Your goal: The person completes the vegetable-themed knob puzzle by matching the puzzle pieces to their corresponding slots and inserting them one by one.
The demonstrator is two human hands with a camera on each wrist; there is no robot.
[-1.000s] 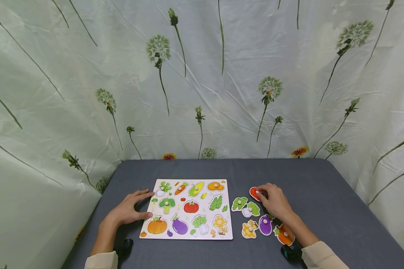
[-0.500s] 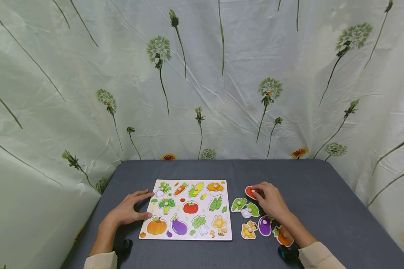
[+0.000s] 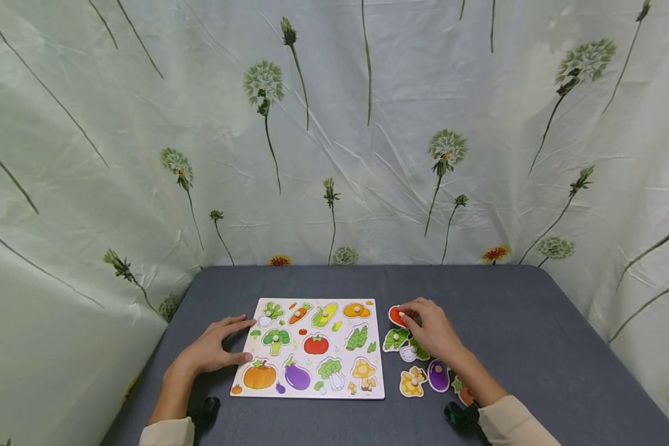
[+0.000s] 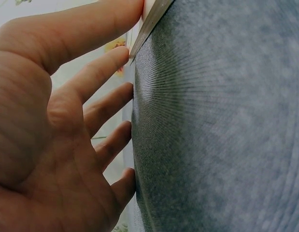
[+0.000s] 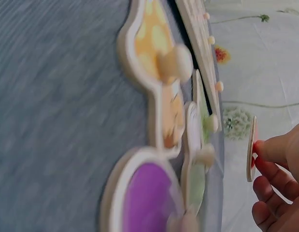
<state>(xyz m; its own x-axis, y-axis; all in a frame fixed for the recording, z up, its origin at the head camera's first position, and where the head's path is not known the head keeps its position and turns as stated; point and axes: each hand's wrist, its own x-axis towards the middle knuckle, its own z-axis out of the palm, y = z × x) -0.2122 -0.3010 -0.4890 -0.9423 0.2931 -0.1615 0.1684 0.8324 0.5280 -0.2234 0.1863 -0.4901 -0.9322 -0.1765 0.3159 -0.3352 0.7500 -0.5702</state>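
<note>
My right hand (image 3: pixel 433 328) pinches a red tomato puzzle piece (image 3: pixel 396 316) by its knob, just off the board's right edge. In the right wrist view that tomato piece (image 5: pixel 251 150) is held up on edge, with fingertips at its face. The white vegetable puzzle board (image 3: pixel 334 391) lies flat on the table; its carrot, corn, potato, broccoli and radish spots show knobs. A red tomato picture (image 3: pixel 316 344) is in its middle row. At the board's left edge rests my left hand (image 3: pixel 214 347), thumb and fingertips touching it, fingers spread.
Right of the board lie loose knobbed pieces: a green one (image 3: pixel 395 339), a bok choy (image 3: pixel 409 352), a mushroom (image 3: pixel 412 381), an eggplant (image 3: pixel 438 375) and a pumpkin (image 3: pixel 464 391) partly under the right wrist. A flowered curtain (image 3: pixel 368 155) hangs behind the grey table (image 3: pixel 507 310).
My right hand has carried the tomato piece leftward, from beyond the loose pieces toward the board's right edge. The left hand has stayed on the board's edge.
</note>
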